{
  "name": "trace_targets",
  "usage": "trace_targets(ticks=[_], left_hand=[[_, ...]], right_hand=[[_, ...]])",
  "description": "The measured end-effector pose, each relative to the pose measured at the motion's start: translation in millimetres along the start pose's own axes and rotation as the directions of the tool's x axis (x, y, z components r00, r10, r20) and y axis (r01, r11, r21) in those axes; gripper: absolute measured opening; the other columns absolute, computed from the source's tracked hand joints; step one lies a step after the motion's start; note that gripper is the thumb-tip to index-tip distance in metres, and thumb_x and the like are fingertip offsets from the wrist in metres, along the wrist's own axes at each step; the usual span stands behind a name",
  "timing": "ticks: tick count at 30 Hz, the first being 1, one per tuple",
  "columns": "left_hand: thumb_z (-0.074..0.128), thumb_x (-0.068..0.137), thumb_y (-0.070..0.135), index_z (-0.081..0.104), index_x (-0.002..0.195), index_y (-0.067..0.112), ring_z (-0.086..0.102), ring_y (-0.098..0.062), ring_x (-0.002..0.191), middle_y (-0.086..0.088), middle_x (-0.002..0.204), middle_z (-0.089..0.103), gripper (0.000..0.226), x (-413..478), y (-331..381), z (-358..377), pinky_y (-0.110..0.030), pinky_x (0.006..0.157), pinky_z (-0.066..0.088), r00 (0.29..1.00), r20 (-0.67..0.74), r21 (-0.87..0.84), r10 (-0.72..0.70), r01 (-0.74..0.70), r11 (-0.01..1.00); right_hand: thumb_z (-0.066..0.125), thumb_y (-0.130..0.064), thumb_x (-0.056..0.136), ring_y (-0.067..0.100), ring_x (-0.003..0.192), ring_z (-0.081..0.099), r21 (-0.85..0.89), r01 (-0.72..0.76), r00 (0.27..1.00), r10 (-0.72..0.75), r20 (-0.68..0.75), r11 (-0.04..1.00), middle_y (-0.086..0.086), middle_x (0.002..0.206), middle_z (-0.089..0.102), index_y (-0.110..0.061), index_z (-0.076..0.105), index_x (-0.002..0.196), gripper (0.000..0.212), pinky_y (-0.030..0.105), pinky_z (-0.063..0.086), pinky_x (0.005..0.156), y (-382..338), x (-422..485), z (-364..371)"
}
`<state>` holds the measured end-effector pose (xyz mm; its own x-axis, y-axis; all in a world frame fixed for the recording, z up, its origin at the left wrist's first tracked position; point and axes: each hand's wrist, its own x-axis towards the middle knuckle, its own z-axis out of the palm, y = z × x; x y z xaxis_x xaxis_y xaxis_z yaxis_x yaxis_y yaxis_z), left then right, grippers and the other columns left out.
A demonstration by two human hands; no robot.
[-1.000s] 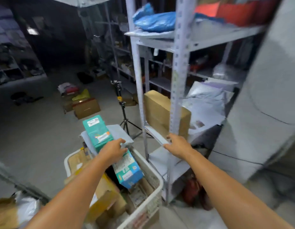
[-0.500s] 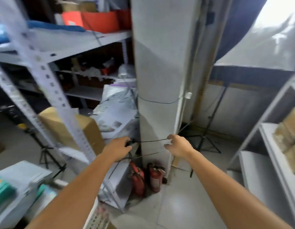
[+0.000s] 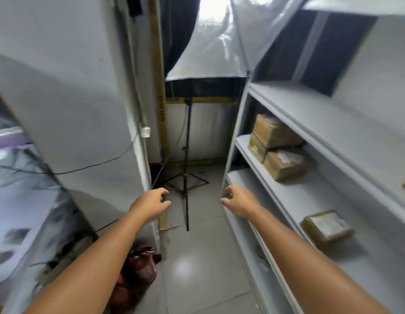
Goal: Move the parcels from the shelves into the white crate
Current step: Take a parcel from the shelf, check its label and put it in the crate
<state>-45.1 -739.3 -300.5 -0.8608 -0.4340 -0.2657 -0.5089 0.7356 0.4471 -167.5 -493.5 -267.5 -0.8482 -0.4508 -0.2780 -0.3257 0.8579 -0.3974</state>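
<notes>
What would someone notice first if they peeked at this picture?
Two bare arms reach forward, the left hand and right hand both empty with loosely curled fingers. On the white shelves at the right sit brown parcels, stacked further back, with a flatter parcel nearer. A black tripod stands on the floor straight ahead, and red fire extinguishers sit low at the left.

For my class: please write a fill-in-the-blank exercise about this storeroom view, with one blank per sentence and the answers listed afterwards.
The left hand and right hand both hold ____. The brown parcels lie on the shelf unit to the person's ____. The fire extinguishers on the floor are ____ in colour.
Answers: nothing; right; red.
</notes>
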Motion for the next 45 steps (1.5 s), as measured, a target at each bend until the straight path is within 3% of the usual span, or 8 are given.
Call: trace_targets(ticks=[5,15,24,33,40,45], left_hand=[[0.056,0.094,0.042,0.052,0.137,0.032,0.059,-0.019,0.112,0.003,0.12,0.064,0.044,50,60,31,-0.03,0.089,0.048,0.988,0.077,0.076,0.132,-0.138,0.988],[0.056,0.094,0.042,0.053,0.135,0.033,0.059,-0.018,0.114,0.002,0.126,0.064,0.042,136,169,83,-0.032,0.094,0.049,0.952,0.164,0.108,0.258,-0.277,0.955],[0.056,0.094,0.037,0.055,0.133,0.029,0.059,-0.02,0.112,0.0,0.126,0.062,0.039,228,252,112,-0.035,0.091,0.05,0.925,0.153,0.082,0.347,-0.362,0.929],[0.059,0.094,0.037,0.051,0.139,0.024,0.058,-0.022,0.117,-0.005,0.132,0.06,0.047,347,316,159,-0.035,0.095,0.049,0.853,0.195,-0.059,0.485,-0.483,0.874],[0.062,0.093,0.045,0.041,0.146,0.017,0.052,-0.03,0.127,-0.013,0.142,0.052,0.064,415,342,207,-0.041,0.1,0.046,0.868,0.172,-0.265,0.467,-0.415,0.87],[0.067,0.09,0.043,0.035,0.148,0.014,0.047,-0.028,0.132,-0.011,0.147,0.047,0.072,432,352,237,-0.041,0.106,0.04,0.86,0.156,-0.415,0.487,-0.39,0.822]], right_hand=[[0.057,-0.041,0.095,0.028,0.126,0.052,0.056,-0.169,0.985,0.171,-0.028,0.984,0.006,0.141,0.054,-0.02,0.048,0.141,0.051,0.04,0.045,0.103,59,9,-21],[0.059,-0.038,0.093,0.029,0.122,0.056,0.264,-0.302,0.933,0.341,-0.117,0.916,0.008,0.137,0.059,-0.019,0.052,0.137,0.049,0.036,0.046,0.101,160,64,-43],[0.056,-0.035,0.098,0.028,0.126,0.053,0.392,-0.377,0.877,0.46,-0.142,0.839,0.008,0.14,0.055,-0.017,0.049,0.14,0.047,0.035,0.044,0.1,225,132,-62],[0.059,-0.034,0.096,0.027,0.124,0.054,0.53,-0.416,0.779,0.591,-0.211,0.739,0.009,0.136,0.058,-0.014,0.051,0.137,0.046,0.032,0.043,0.096,264,228,-68],[0.062,-0.037,0.094,0.029,0.128,0.051,0.707,-0.395,0.666,0.713,-0.22,0.587,0.011,0.142,0.052,-0.014,0.042,0.145,0.059,0.035,0.043,0.1,300,299,-50],[0.067,-0.036,0.09,0.031,0.122,0.055,0.795,-0.34,0.607,0.763,-0.223,0.503,0.01,0.135,0.058,-0.012,0.043,0.142,0.062,0.037,0.046,0.1,315,330,-36]])
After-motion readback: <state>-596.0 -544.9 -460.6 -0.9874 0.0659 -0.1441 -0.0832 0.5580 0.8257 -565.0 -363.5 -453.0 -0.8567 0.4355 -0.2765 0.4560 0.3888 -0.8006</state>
